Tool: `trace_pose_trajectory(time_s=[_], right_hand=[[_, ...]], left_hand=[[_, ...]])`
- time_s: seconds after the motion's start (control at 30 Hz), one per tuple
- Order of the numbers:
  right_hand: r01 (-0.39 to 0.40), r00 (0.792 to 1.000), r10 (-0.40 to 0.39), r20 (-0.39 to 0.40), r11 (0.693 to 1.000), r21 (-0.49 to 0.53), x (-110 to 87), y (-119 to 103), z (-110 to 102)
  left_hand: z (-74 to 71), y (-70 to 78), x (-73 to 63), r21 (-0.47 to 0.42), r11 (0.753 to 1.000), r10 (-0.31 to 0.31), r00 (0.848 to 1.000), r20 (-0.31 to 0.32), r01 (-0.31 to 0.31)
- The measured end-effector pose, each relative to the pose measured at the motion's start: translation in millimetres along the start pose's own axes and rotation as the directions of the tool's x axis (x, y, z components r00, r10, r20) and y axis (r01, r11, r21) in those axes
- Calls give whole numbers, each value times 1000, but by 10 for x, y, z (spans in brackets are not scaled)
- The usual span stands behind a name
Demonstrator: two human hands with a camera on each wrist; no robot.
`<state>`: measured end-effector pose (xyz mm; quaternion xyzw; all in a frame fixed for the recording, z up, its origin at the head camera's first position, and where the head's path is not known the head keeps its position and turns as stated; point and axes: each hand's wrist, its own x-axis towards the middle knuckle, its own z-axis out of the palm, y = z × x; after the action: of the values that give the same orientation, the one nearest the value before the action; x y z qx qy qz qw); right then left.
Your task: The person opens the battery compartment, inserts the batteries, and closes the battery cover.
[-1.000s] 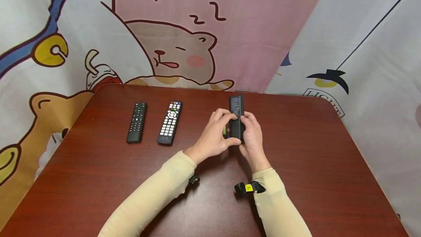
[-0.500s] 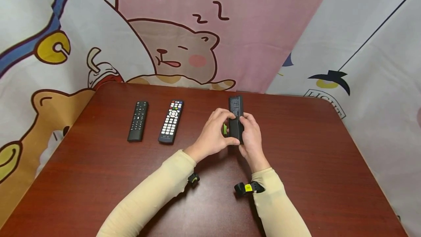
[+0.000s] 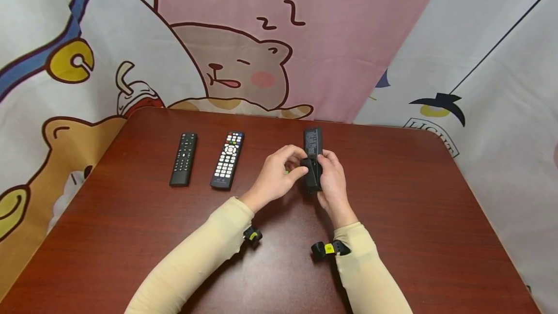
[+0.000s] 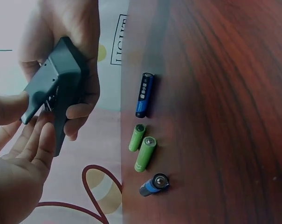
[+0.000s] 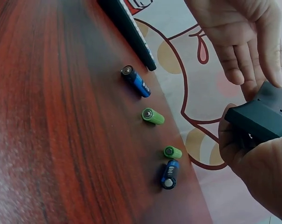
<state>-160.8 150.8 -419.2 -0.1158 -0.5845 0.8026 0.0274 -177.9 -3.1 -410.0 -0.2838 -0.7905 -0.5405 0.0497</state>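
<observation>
My right hand (image 3: pixel 333 178) grips a black remote control (image 3: pixel 313 140), held back side up above the table with its label showing. The battery cover (image 3: pixel 307 164) stands tilted up from the remote's back. My left hand (image 3: pixel 273 172) pinches that cover between thumb and fingers. From the left wrist view, a wedge-shaped gap shows between the cover (image 4: pixel 44 77) and the remote body (image 4: pixel 66 105). Beneath the hands, two green batteries (image 4: pixel 145 154) and two blue-and-black batteries (image 4: pixel 144 95) lie on the table; the hands mostly hide them in the head view.
Two more remotes lie face up on the brown table (image 3: pixel 418 217): a slim black one (image 3: pixel 183 159) at the far left and one with white buttons (image 3: pixel 227 160) beside it. A cartoon-print curtain (image 3: pixel 340 38) hangs behind the table's back edge.
The battery cover has come up from the remote's back and tilted. My left hand has changed from pressing on the back to pinching the cover, shifting slightly left. My right hand stays put.
</observation>
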Motion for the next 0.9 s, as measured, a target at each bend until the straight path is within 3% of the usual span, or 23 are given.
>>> trace_pose_trajectory(time_s=[0.23,0.43,0.9], right_hand=[[-6,1000,6,-11,999,-35,5,12,1],[-4,1000,4,-10,999,-41,10,21,-3],[-12,999,12,50,1000,0,1,1,-67]], left_hand=[[-10,-2,4,-65,994,-86,996,-2,86],[-66,13,0,-110,987,-122,993,-1,121],[-284,-156,-26,-3,987,-160,987,-20,160]])
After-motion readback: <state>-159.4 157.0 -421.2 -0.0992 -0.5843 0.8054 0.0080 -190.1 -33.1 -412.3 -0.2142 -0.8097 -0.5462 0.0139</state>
